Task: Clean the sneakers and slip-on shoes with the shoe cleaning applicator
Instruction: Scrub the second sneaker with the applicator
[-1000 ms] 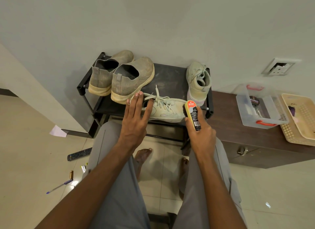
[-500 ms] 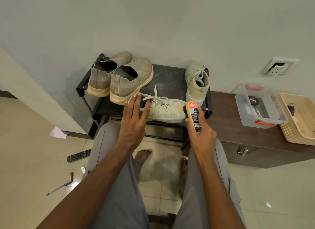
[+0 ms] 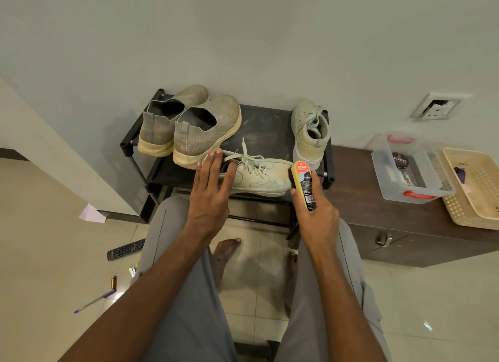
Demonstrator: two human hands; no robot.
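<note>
Right hand (image 3: pixel 317 216) grips yellow oval applicator (image 3: pixel 303 185), orange "KIWI" label readable, sponge end against toe of pale suede-like laced sneaker (image 3: pixel 259 176) lying on black shoe rack (image 3: pixel 266 131). Left hand (image 3: pixel 213 191), fingers straight, presses sneaker's heel. Knit slip-ons (image 3: pixel 202 135) behind. Clear box (image 3: pixel 413 170) holds "Cherry" tin (image 3: pixel 400 160).

The person wears loose grey trousers (image 3: pixel 189 321) with a thin seam line running down the outer leg. Both forearms are bare, with no sleeves showing near either grip. No rings or watch show. Both feet (image 3: pixel 226 249) are bare.
</note>
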